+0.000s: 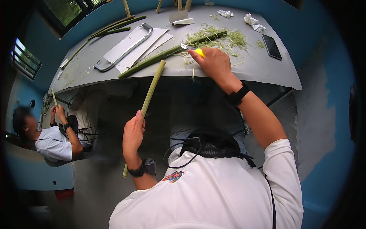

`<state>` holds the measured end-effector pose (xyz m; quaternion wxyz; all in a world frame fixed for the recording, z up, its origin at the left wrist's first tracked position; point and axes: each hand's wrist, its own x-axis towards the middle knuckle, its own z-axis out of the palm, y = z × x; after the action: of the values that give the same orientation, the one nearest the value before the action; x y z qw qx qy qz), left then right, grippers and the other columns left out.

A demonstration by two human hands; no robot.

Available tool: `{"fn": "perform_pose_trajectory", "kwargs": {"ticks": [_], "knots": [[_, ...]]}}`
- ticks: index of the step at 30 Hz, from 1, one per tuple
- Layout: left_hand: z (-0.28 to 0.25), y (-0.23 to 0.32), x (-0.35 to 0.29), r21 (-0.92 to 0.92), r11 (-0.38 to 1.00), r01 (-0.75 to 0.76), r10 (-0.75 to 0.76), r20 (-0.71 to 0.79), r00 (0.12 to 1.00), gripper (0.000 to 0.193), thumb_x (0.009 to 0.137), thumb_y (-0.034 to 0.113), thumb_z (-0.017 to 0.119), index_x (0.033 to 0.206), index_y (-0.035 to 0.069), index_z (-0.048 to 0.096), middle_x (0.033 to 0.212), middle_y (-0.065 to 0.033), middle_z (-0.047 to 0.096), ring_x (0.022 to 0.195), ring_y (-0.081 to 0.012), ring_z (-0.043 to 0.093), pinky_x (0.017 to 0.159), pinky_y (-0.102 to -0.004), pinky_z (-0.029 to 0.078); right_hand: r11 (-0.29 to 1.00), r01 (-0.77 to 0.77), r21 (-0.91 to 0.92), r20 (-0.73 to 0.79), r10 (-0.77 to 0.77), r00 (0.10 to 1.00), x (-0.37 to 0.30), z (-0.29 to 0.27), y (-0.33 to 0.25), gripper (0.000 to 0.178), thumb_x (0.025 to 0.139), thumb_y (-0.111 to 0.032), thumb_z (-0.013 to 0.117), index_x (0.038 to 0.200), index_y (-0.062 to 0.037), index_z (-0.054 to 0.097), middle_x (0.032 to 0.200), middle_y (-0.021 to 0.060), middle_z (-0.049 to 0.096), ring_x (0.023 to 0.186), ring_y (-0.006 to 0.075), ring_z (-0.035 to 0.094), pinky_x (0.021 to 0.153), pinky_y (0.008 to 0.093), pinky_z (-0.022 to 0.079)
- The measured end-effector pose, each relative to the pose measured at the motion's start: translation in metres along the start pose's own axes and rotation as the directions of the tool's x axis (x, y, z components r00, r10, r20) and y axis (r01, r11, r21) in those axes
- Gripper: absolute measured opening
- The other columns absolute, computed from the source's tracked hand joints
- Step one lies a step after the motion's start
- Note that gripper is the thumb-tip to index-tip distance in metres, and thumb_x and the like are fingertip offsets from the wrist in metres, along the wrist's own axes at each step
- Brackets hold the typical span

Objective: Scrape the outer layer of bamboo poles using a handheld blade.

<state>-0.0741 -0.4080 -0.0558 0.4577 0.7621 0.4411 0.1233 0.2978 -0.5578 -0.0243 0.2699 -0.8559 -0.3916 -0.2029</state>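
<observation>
Gripping now, in the left hand (133,131), with thumb and fingers wrapped round it, a pale stripped stalk (151,87), slanting up in front of the grey table (274,70) to just over its near edge in view. And over to the right hand (214,63), above the table's near edge: curling closed fingers round a yellow-handled knife (199,52), with the blade aimed at a green pole (152,64) lying aslant across the tabletop; touching or just short, impossible to tell! Scattered over the table's far middle, a tangle of green shavings (236,38). On the table's left half, a hacksaw (133,48) and white sheets (155,42); near its right edge, a dark phone (271,47). And off the table's left end, a seated co-worker (55,139), gripping a thin stick (54,97) in both hands.
</observation>
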Motion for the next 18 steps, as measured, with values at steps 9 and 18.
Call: {"fn": "perform_pose_trajectory", "kwargs": {"ticks": [9,18], "knots": [[0.043,0.023,0.068,-0.034,0.986,-0.162,0.164,0.059,0.985,0.078,0.121,0.068,0.041,0.084,0.002,0.06,0.07,-0.0056,0.054,0.067,-0.0171,0.056,0.065,-0.037,0.047,0.989,0.115,0.093,-0.052,-0.111,0.993,-0.005,-0.008,-0.01,0.073,0.106,-0.074,0.067,0.076,-0.0075,0.072,0.065,0.0174,0.069,0.064,0.0412,0.073,0.058,0.0523,0.057],[0.069,0.067,0.093,-0.112,0.961,-0.253,0.265,0.115,0.957,0.077,0.119,0.073,0.044,0.084,0.007,0.06,0.07,0.0022,0.05,0.062,-0.0084,0.048,0.056,-0.029,0.039,0.982,0.16,0.096,-0.054,-0.155,0.986,-0.005,-0.005,-0.002,0.072,0.104,-0.074,0.071,0.076,-0.0079,0.075,0.064,0.0171,0.068,0.063,0.0399,0.073,0.057,0.0515,0.056]]}}
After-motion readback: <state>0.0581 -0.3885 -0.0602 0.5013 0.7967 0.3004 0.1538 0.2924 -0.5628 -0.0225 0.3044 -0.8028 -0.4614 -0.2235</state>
